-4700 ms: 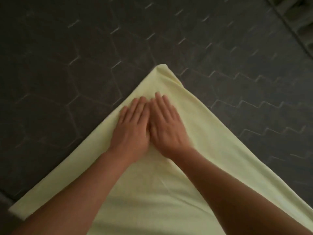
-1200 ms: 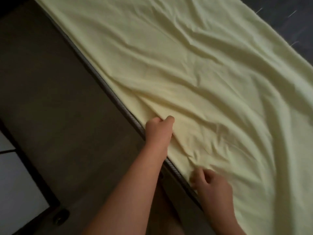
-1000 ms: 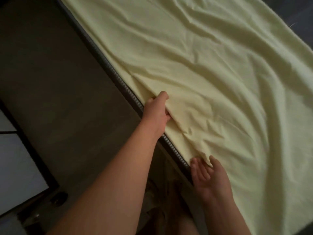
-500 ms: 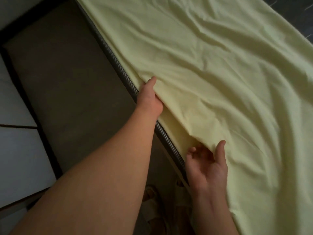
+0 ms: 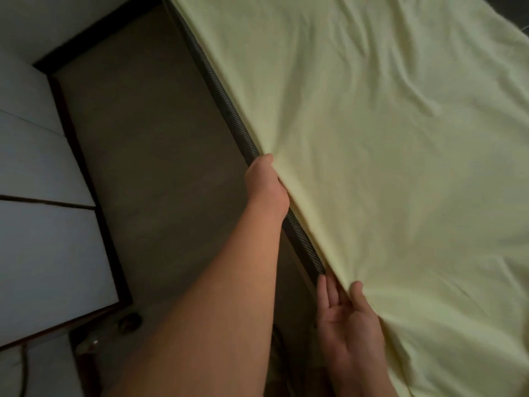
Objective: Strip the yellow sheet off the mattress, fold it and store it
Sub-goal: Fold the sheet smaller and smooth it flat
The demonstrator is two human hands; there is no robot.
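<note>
The yellow sheet (image 5: 386, 153) lies wrinkled across the mattress, filling the right of the view. The mattress shows only as a dark corded edge (image 5: 226, 107) running diagonally. My left hand (image 5: 266, 187) grips the sheet's edge at that piping, its fingers hidden under the fabric. Lower down, my right hand (image 5: 346, 319) is palm up at the same edge. Its fingers are straight beside the piping and its thumb rests against the sheet.
A brown floor strip (image 5: 148, 167) runs alongside the mattress on the left. White panels with a dark frame (image 5: 43, 253) border it further left. A small dark round object (image 5: 130, 322) and a cable sit on the floor at bottom left.
Both hands have moved from smoothing a folded corner to the mattress side. Over the last second my left hand slid along the edge and my right hand turned palm up under it.
</note>
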